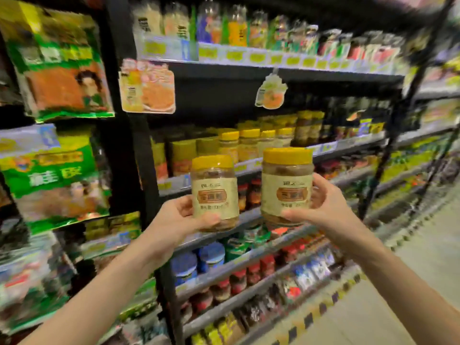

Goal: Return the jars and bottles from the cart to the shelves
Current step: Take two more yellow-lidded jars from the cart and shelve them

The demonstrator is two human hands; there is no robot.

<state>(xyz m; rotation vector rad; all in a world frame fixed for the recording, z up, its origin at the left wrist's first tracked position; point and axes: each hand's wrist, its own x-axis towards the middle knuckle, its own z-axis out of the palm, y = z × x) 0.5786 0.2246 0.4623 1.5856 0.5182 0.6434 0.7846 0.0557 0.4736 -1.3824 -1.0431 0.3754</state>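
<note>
Left hand (174, 217): grips left jar (214, 192) low, before the shelf (249, 168).
Right hand (331, 207): grips right jar (287, 185) likewise.
Risk: low grips may tip; shelved jars (249, 143) could topple.

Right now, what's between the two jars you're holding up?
Nothing touches them: the left jar and right jar stand apart. In the head view, only red-lidded jars on the shelf behind show through the gap.

Black shelves (258, 70) — yellow-lidded jars (249, 143), bottles (236, 26), blue-lidded jars (211, 255)
</note>
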